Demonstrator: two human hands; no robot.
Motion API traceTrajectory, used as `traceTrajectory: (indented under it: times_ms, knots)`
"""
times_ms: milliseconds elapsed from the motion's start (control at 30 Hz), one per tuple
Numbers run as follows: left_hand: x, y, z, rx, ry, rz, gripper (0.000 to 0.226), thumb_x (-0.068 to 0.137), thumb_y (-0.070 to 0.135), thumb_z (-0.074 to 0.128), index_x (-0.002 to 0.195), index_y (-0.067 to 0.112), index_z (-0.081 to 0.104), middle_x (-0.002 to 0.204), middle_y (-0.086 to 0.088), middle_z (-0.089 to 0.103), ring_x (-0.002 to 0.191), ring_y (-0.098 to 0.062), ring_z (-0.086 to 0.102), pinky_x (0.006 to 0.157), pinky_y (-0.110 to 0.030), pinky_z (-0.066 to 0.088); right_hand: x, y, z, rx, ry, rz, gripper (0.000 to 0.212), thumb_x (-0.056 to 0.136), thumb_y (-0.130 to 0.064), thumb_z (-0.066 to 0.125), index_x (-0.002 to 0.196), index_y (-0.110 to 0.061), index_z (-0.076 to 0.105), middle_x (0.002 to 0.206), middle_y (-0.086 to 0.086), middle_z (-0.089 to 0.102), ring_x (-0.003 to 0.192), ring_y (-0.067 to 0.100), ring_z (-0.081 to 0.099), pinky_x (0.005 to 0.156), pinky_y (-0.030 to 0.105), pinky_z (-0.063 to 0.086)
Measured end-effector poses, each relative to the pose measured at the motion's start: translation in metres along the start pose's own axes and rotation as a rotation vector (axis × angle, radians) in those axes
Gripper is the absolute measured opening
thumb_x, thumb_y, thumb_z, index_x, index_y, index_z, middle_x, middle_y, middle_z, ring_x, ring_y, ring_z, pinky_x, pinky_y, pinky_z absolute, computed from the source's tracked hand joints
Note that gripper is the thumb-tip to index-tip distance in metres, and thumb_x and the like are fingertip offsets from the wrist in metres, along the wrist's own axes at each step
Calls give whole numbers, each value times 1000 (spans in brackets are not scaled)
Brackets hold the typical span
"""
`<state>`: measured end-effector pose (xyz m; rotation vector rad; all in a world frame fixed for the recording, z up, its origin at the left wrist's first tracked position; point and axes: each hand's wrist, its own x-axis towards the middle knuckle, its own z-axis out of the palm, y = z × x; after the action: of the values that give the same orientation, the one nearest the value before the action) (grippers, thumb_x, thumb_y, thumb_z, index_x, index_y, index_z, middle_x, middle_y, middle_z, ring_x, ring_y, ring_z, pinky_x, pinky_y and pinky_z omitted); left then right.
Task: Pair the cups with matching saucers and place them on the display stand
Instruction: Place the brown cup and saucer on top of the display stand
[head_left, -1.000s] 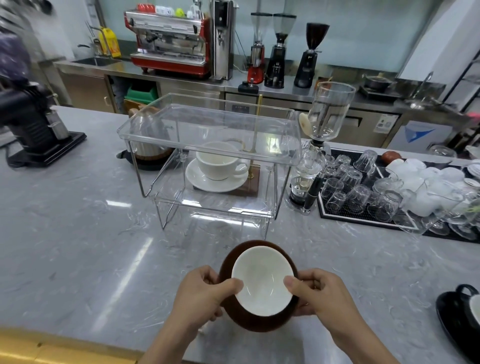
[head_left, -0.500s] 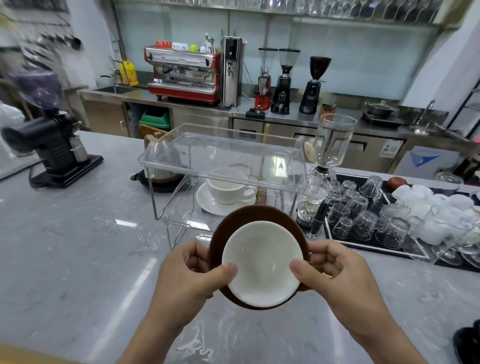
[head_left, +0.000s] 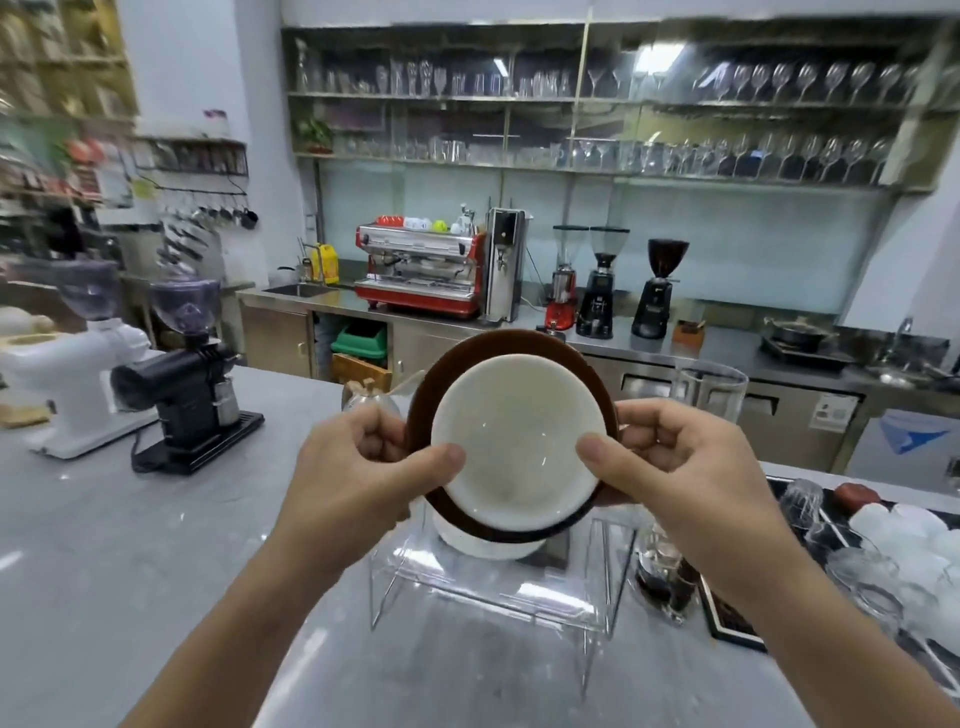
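Hands are carrying the pair above the display stand (head_left: 498, 582): the left hand (head_left: 358, 467) is gripping the brown saucer (head_left: 431, 395) at its left rim with the thumb lying over the white cup (head_left: 514, 441), and the right hand (head_left: 670, 457) is doing the same at the right rim. Cup and saucer are tilting toward the camera, so the cup's inside is facing the viewer.

Judging from that tilt, the cup could be sliding off the saucer if either thumb is easing up, and it would be dropping onto the clear top shelf of the stand. The stand's acrylic edges are hard to read against the grey table (head_left: 130, 545), so the saucer's far rim could be knocking the top shelf during lowering. A white saucer (head_left: 483, 545) is already sitting on the stand's lower level, just under the held pair; whether a cup is standing on it cannot be told.

Right of the stand, a glass siphon (head_left: 696, 405) and a tray of glasses (head_left: 857, 571) are standing near, leaving little room for the right elbow. Left of the stand the table is offering more room, with a black grinder (head_left: 192, 384) well apart.
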<state>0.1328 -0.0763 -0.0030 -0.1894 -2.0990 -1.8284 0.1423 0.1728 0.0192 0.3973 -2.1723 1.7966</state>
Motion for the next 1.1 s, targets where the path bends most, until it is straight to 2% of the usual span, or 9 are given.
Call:
traceTrajectory:
  times_ms: [167,300,400,533,633,767,833,1000,1100]
  knots:
    - [59,22,-11,170,7,-43,60,51,62,80,73,6,70,52,3,68,33,3,48,38,-12,36,59,-12,9,1,-78,82,43,71,-39,84,99,-8,73,83,10,81,77,26,79,68,40,66]
    - [101,25,-18,307,-29,-197,56,61,61,77,71,6,67,68,-12,75,31,-6,30,36,-19,26,108,-4,18,-5,-134,272,43,76,-36,84,93,2,76,80,19,79,73,34,78,67,42,66]
    - [125,24,-18,415,-97,-313,52,73,57,75,77,5,70,76,-17,80,28,-5,33,39,-20,28,139,9,27,-1,-155,383,46,77,-38,84,92,5,74,76,20,78,63,30,77,64,40,64]
    - [149,19,-15,474,-181,-481,44,84,51,67,86,7,69,67,-10,78,27,-7,36,40,-18,24,170,28,37,5,-176,529,50,75,-39,86,95,3,68,79,23,74,47,25,69,72,43,63]
    - [162,14,-11,519,-238,-577,46,88,51,61,95,6,68,67,-9,77,28,-6,33,39,-17,22,186,43,41,-3,-244,620,48,76,-41,84,93,-1,64,81,20,70,39,21,65,58,37,59]
    - [176,6,-6,582,-300,-657,56,89,53,56,113,3,67,76,-12,79,33,-7,24,38,-17,20,197,57,41,-54,-240,660,62,75,-44,84,112,2,66,98,23,75,70,31,77,61,36,63]
    - [183,0,-3,597,-325,-687,57,90,52,54,121,4,63,81,-15,79,36,-8,19,38,-17,19,200,63,42,-62,-249,674,61,76,-44,83,114,1,65,102,25,75,78,33,78,61,36,63]
    - [197,-12,1,614,-361,-730,57,93,50,52,132,9,55,83,-16,80,37,-8,18,40,-17,19,209,71,44,-80,-276,724,59,78,-41,82,115,0,63,98,23,72,82,33,76,56,35,62]
    - [205,-16,1,603,-396,-777,55,95,48,50,129,4,52,91,-19,81,40,-6,17,42,-15,19,212,73,44,-86,-278,740,53,79,-39,82,109,1,63,94,23,71,79,33,75,52,35,62]
